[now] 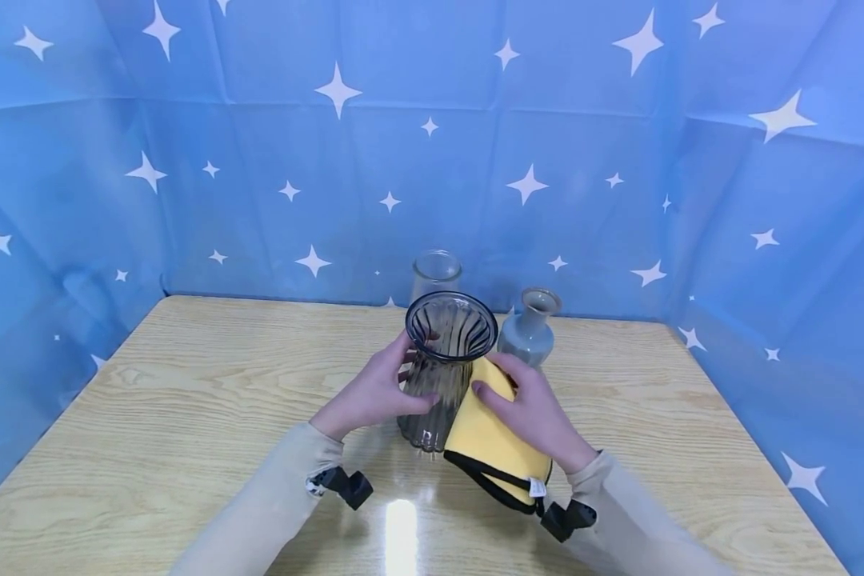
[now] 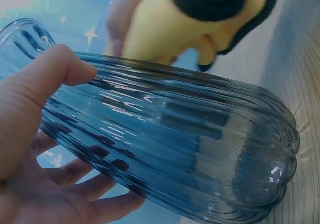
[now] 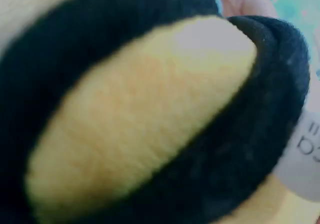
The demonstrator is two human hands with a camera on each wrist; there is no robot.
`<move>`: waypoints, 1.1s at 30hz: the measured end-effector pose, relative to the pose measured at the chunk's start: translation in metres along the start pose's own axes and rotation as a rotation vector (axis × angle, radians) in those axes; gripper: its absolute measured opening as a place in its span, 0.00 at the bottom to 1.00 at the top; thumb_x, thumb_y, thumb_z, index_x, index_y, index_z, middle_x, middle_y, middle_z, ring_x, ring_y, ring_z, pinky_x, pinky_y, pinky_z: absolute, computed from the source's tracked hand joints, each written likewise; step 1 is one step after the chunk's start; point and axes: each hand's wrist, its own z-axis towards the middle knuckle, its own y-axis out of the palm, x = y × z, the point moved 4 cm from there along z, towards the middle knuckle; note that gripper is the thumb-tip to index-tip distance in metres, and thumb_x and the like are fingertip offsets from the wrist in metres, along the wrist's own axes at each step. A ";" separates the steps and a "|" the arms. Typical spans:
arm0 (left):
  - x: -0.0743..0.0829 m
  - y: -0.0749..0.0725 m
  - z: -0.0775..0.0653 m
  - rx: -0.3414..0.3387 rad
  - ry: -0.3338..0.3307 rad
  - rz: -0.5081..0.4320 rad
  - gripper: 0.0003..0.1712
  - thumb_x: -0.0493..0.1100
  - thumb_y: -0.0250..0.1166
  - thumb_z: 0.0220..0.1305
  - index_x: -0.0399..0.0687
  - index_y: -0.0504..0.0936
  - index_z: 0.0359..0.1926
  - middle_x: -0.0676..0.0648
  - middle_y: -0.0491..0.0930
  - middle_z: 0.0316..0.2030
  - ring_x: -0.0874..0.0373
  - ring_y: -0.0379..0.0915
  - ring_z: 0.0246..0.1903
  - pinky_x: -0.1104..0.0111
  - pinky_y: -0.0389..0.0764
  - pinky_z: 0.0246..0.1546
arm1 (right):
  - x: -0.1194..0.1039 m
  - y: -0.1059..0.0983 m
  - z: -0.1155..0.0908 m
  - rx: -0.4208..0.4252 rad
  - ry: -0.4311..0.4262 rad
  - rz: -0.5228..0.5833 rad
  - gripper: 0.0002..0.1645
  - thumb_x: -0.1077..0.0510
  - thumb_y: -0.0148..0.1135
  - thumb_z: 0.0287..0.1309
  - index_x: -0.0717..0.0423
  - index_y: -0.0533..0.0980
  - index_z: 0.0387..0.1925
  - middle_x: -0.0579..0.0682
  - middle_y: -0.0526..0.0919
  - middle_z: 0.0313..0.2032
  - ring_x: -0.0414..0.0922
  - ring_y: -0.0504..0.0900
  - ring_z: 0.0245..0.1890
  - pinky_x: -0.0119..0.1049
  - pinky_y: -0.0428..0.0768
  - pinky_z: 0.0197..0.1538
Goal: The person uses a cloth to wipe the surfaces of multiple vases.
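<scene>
A ribbed, smoky glass vase [image 1: 432, 392] with a flared dark rim stands on the table in the head view. My left hand [image 1: 385, 384] grips it from the left below the rim, thumb in front and fingers behind. The left wrist view shows the thumb along the ribbed wall of the glass. My right hand [image 1: 529, 400] pinches a folded yellow cloth [image 1: 493, 432] with black edging, held against the vase's right side. The cloth fills the right wrist view and hides most of that hand there. A white tag [image 1: 537, 487] hangs at its lower corner.
Behind the ribbed vase stands a clear glass vessel [image 1: 432, 276], partly hidden. A small blue-grey vase [image 1: 527, 332] with a narrow neck is behind my right hand. The wood-grain table [image 1: 223, 416] meets a blue star-patterned curtain [image 1: 432, 160] at the back and sides.
</scene>
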 end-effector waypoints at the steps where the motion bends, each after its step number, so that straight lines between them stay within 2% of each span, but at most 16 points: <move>1: 0.000 0.000 0.000 -0.001 -0.001 -0.004 0.51 0.32 0.72 0.48 0.55 0.57 0.70 0.44 0.69 0.59 0.45 0.67 0.58 0.51 0.72 0.56 | -0.002 -0.002 0.001 0.006 -0.004 0.028 0.14 0.58 0.63 0.63 0.58 0.77 0.49 0.51 0.78 0.33 0.42 0.77 0.25 0.36 0.79 0.29; 5: 0.000 0.002 0.001 -0.004 -0.008 -0.009 0.52 0.31 0.72 0.47 0.56 0.56 0.70 0.45 0.68 0.61 0.45 0.67 0.58 0.53 0.73 0.55 | -0.009 -0.011 0.006 0.028 0.017 0.144 0.10 0.56 0.61 0.65 0.55 0.76 0.46 0.53 0.76 0.28 0.46 0.78 0.21 0.37 0.79 0.24; 9: -0.001 0.003 0.002 -0.004 -0.013 -0.013 0.55 0.29 0.71 0.45 0.57 0.55 0.72 0.48 0.66 0.63 0.47 0.67 0.59 0.55 0.74 0.55 | -0.013 -0.020 0.008 0.064 0.074 0.250 0.18 0.57 0.59 0.66 0.55 0.75 0.56 0.56 0.80 0.30 0.47 0.82 0.23 0.39 0.82 0.26; 13: -0.002 0.004 0.002 -0.007 -0.006 -0.010 0.57 0.28 0.71 0.44 0.59 0.54 0.72 0.49 0.66 0.63 0.48 0.67 0.59 0.56 0.74 0.54 | -0.015 -0.026 0.009 0.116 0.128 0.328 0.25 0.59 0.57 0.67 0.55 0.70 0.65 0.58 0.82 0.35 0.46 0.83 0.24 0.40 0.83 0.27; 18: -0.002 0.004 0.003 -0.005 -0.004 0.011 0.59 0.28 0.72 0.42 0.60 0.53 0.73 0.48 0.66 0.64 0.47 0.66 0.60 0.57 0.75 0.53 | -0.014 -0.025 0.010 0.147 0.095 0.370 0.27 0.61 0.55 0.68 0.55 0.67 0.67 0.59 0.81 0.36 0.45 0.84 0.24 0.39 0.83 0.27; 23: -0.001 0.003 0.003 0.003 -0.005 0.039 0.60 0.29 0.73 0.42 0.60 0.53 0.73 0.47 0.67 0.64 0.47 0.66 0.60 0.57 0.75 0.54 | -0.009 -0.014 0.008 0.081 0.011 0.288 0.21 0.61 0.55 0.69 0.54 0.72 0.61 0.56 0.80 0.30 0.45 0.81 0.21 0.38 0.81 0.26; 28: -0.001 0.003 0.003 -0.001 0.000 0.006 0.55 0.29 0.72 0.45 0.59 0.55 0.72 0.50 0.68 0.62 0.49 0.68 0.58 0.57 0.75 0.53 | 0.001 -0.002 0.002 -0.011 -0.036 0.178 0.08 0.58 0.54 0.70 0.55 0.74 0.47 0.52 0.74 0.28 0.44 0.77 0.20 0.37 0.78 0.25; 30: -0.001 0.003 0.002 0.002 0.005 0.003 0.54 0.29 0.72 0.45 0.59 0.56 0.71 0.50 0.68 0.61 0.50 0.69 0.57 0.56 0.74 0.54 | 0.007 0.002 -0.001 -0.022 -0.033 0.143 0.09 0.58 0.54 0.70 0.56 0.74 0.47 0.51 0.73 0.31 0.43 0.76 0.21 0.36 0.78 0.26; 33: -0.002 0.002 0.002 0.010 0.013 0.017 0.53 0.30 0.72 0.44 0.57 0.57 0.70 0.50 0.69 0.60 0.51 0.69 0.56 0.56 0.73 0.55 | 0.017 0.009 -0.007 -0.038 0.009 0.091 0.17 0.57 0.55 0.69 0.57 0.74 0.56 0.51 0.74 0.35 0.42 0.76 0.23 0.35 0.78 0.28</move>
